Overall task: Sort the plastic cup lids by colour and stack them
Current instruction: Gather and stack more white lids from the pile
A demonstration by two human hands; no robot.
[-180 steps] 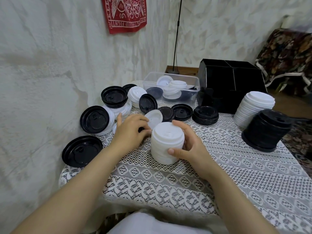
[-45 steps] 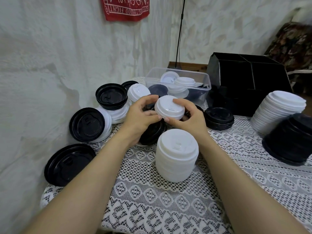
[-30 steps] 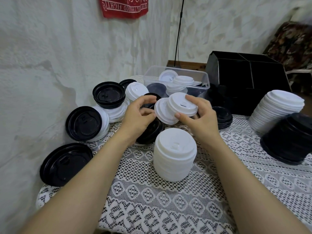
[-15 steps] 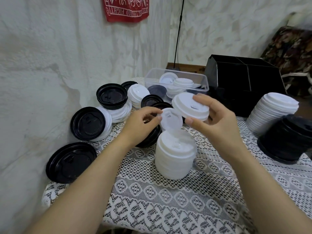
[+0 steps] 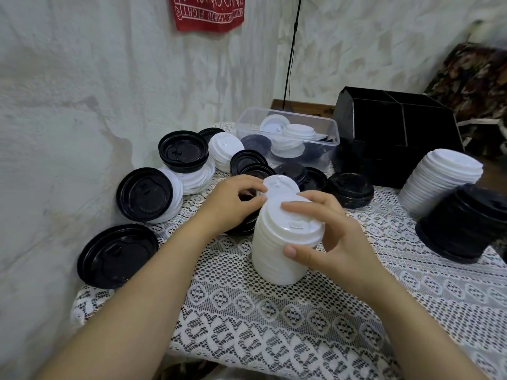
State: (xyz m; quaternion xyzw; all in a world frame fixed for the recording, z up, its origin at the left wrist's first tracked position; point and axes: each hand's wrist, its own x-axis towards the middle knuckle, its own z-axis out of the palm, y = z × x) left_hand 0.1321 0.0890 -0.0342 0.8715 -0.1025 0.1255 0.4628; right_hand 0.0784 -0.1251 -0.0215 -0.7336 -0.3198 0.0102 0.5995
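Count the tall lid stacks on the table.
3: a white stack in the middle, held by the right hand; a leaning white stack at the right; a black stack in front of it. Short piles behind are left out; some may be hidden.

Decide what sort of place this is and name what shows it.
Probably a room in a home: a lace tablecloth, a floral upholstered seat at the far right, and a red cloth hanging on the rough plastered wall.
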